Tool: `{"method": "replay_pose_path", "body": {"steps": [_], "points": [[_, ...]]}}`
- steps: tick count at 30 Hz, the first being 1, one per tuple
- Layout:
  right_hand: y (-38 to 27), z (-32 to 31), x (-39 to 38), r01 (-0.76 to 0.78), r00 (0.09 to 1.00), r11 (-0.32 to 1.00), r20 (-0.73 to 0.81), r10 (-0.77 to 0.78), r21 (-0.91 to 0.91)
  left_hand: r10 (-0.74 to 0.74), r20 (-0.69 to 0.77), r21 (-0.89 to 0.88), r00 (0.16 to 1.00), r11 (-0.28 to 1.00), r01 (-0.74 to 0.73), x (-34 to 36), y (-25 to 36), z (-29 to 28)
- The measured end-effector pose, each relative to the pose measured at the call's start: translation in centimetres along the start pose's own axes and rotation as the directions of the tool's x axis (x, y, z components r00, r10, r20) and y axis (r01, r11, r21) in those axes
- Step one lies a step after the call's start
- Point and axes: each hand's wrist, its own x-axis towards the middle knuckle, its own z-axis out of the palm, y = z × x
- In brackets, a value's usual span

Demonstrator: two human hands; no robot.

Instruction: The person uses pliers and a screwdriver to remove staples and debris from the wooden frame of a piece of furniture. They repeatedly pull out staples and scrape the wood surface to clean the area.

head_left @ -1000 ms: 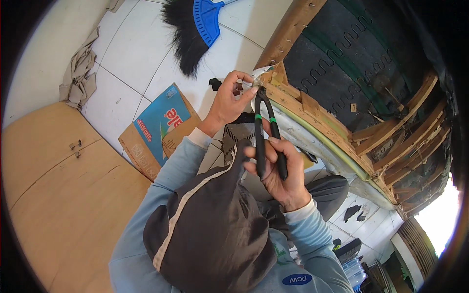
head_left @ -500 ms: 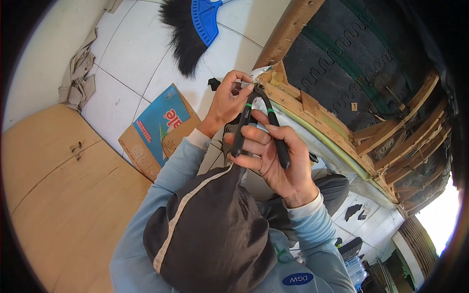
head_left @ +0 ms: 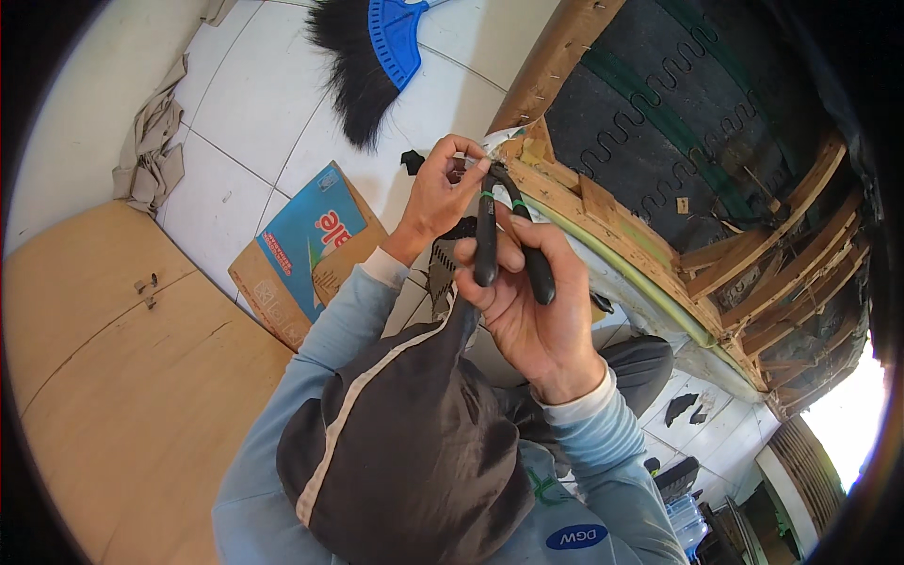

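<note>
My right hand (head_left: 541, 311) is wrapped round the black handles of pliers (head_left: 486, 231) with green bands. The handles stand fairly near each other, and the tool's head meets the corner of a wooden furniture frame (head_left: 603, 207). My left hand (head_left: 438, 193) is closed in a pinch right beside the jaws. What its fingertips hold is too small to make out. White cloth (head_left: 501, 139) shows at that corner, just past the fingertips. Along the frame's near side runs a yellow-green strip (head_left: 650, 287). Whatever sits between the jaws is hidden.
Zigzag springs (head_left: 678, 71) and green webbing cross the dark inside of the frame. A broom (head_left: 395, 42) with black bristles lies beyond my hands. Flattened cardboard (head_left: 311, 245) and a wooden panel (head_left: 122, 377) are at left, near crumpled brown cloth (head_left: 151, 141).
My right hand has squeezed the pliers' handles closer together and moved slightly up. The left hand keeps its pinch at the corner.
</note>
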Motion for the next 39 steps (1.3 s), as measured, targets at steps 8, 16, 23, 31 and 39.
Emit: {"method": "replay_pose_path", "body": {"steps": [8, 16, 23, 31, 39], "points": [[0.1, 0.1, -0.2, -0.073, 0.997, 0.997, 0.019, 0.072, 0.022, -0.054, 0.024, -0.070, 0.998, 0.996, 0.055, -0.1, 0.2, 0.0], [-0.3, 0.3, -0.2, -0.111, 0.994, 0.987, -0.026, 0.108, -0.114, 0.000, 0.037, -0.061, 0.999, 0.998, 0.002, 0.3, -0.9, -0.6], [-1.2, 1.2, -0.8, -0.144, 0.989, 0.957, -0.079, 0.128, -0.254, 0.062, 0.046, -0.034, 0.997, 0.998, -0.060, 0.4, -1.1, -0.4], [-4.4, 1.4, -0.8, -0.210, 0.973, 0.911, -0.169, 0.158, -0.355, 0.061, -0.006, 0.030, 0.998, 0.998, -0.061, 0.0, -0.7, 0.3], [-6.4, 2.5, -0.7, -0.309, 0.946, 0.771, -0.265, 0.188, -0.556, 0.082, -0.049, 0.113, 0.995, 0.991, -0.077, 0.0, -0.4, 0.7]]}}
